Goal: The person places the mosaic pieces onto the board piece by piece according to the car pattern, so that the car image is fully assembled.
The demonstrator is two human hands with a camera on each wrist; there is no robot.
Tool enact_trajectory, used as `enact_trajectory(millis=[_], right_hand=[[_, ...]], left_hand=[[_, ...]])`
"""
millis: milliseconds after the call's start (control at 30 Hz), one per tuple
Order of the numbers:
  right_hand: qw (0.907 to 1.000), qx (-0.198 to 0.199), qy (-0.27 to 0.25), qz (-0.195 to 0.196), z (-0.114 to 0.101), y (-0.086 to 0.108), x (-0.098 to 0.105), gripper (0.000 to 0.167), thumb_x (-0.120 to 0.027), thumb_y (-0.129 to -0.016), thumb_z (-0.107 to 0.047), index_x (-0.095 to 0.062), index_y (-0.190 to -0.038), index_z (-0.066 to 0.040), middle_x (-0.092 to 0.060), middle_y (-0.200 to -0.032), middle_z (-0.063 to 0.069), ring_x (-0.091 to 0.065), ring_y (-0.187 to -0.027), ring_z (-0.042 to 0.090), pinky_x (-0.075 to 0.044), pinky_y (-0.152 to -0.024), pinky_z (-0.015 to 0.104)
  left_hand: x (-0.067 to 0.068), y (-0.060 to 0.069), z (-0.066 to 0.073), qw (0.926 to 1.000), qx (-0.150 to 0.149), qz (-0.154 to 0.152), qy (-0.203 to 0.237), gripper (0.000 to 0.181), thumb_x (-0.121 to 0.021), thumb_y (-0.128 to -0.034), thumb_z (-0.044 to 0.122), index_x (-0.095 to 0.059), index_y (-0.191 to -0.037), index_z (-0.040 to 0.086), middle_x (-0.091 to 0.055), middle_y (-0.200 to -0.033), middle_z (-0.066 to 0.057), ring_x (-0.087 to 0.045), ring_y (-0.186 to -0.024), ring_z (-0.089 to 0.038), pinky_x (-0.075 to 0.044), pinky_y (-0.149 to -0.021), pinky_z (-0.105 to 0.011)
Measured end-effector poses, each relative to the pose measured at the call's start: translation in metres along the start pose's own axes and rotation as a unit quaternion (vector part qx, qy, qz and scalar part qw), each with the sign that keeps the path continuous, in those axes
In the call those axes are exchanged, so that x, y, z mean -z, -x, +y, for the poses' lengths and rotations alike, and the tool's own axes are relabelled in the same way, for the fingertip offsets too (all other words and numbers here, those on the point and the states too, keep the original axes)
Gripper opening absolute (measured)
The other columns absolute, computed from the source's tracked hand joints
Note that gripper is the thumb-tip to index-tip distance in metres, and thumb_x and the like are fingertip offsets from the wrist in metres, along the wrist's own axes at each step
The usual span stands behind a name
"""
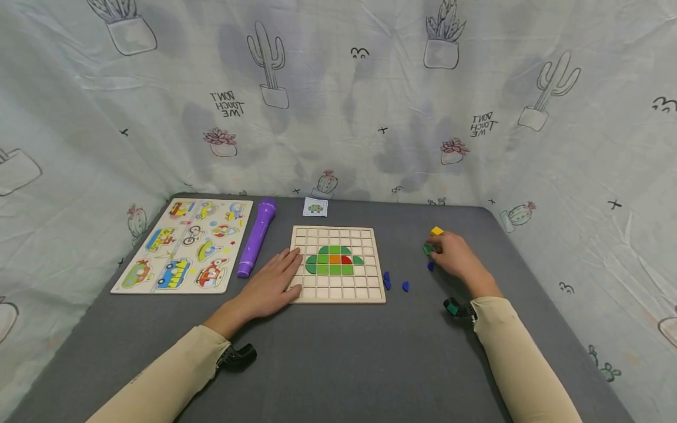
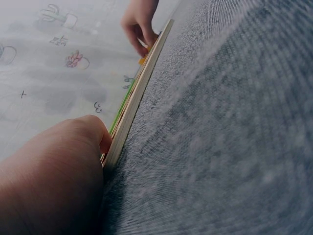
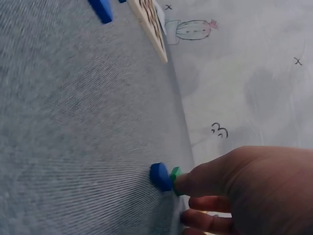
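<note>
A wooden grid board [image 1: 366, 239] lies in the middle of the table, with green pieces, an orange one and a red one set in its cells. My left hand [image 1: 267, 286] rests flat on its left edge, fingers extended. Off to the right, my right hand [image 1: 459, 256] pinches a small green piece [image 3: 175, 180] between thumb and fingers, low over the table. A blue piece [image 3: 160, 176] lies just beside that green one. Behind the right fingers is a yellow piece [image 1: 436, 231]. The far side of the green piece is hidden by the fingers.
Several blue pieces [image 1: 405, 286] lie by the board's right edge. A small pattern card [image 1: 315, 207] sits behind the board. To the left are a purple tube-like object [image 1: 257, 238] and a wooden vehicle picture board [image 1: 182, 247]. A printed curtain [image 1: 338, 117] hangs around the table.
</note>
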State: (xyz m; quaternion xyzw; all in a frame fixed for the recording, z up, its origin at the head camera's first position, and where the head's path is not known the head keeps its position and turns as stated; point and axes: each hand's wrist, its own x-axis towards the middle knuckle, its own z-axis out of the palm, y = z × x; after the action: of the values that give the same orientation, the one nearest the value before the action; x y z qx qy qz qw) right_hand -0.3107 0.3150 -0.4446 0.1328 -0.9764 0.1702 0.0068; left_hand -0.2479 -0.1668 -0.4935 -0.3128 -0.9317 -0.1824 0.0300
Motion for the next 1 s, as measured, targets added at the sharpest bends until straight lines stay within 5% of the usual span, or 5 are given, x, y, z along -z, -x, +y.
enact_trajectory(millis=[167,533,1000], right_hand=[[1.0,0.006,-0.004,0.0,0.002,-0.002,-0.002,0.031,-0.075,-0.101,-0.008,-0.075,-0.128,0.006,-0.074,-0.118,0.023,-0.071,-0.104,0.039,-0.059,-0.091,0.058],[0.999,0.04,-0.004,0.017,0.002,0.0,-0.006,0.016,-0.08,-0.1,-0.016,-0.081,-0.111,-0.004,-0.073,-0.093,0.004,-0.067,-0.085,0.024,-0.058,-0.079,0.052],[0.9893,0.119,-0.042,0.073,-0.057,0.007,0.007,0.019,-0.08,-0.1,-0.011,-0.081,-0.117,-0.003,-0.073,-0.109,0.01,-0.068,-0.095,0.028,-0.06,-0.081,0.049]], left_hand=[[0.003,0.0,0.001,1.0,0.0,0.002,0.001,0.075,-0.056,-0.1082,0.035,-0.033,-0.166,-0.006,-0.026,-0.175,-0.023,-0.019,-0.162,-0.044,-0.018,-0.132,-0.054],[0.001,0.001,0.001,1.0,-0.002,0.003,-0.004,0.075,-0.057,-0.1078,0.035,-0.034,-0.166,-0.007,-0.027,-0.175,-0.024,-0.02,-0.162,-0.045,-0.018,-0.132,-0.054],[-0.001,0.001,-0.001,0.9999,-0.01,0.009,0.006,0.075,-0.057,-0.1086,0.035,-0.033,-0.165,-0.009,-0.026,-0.174,-0.026,-0.02,-0.162,-0.045,-0.017,-0.132,-0.055]])
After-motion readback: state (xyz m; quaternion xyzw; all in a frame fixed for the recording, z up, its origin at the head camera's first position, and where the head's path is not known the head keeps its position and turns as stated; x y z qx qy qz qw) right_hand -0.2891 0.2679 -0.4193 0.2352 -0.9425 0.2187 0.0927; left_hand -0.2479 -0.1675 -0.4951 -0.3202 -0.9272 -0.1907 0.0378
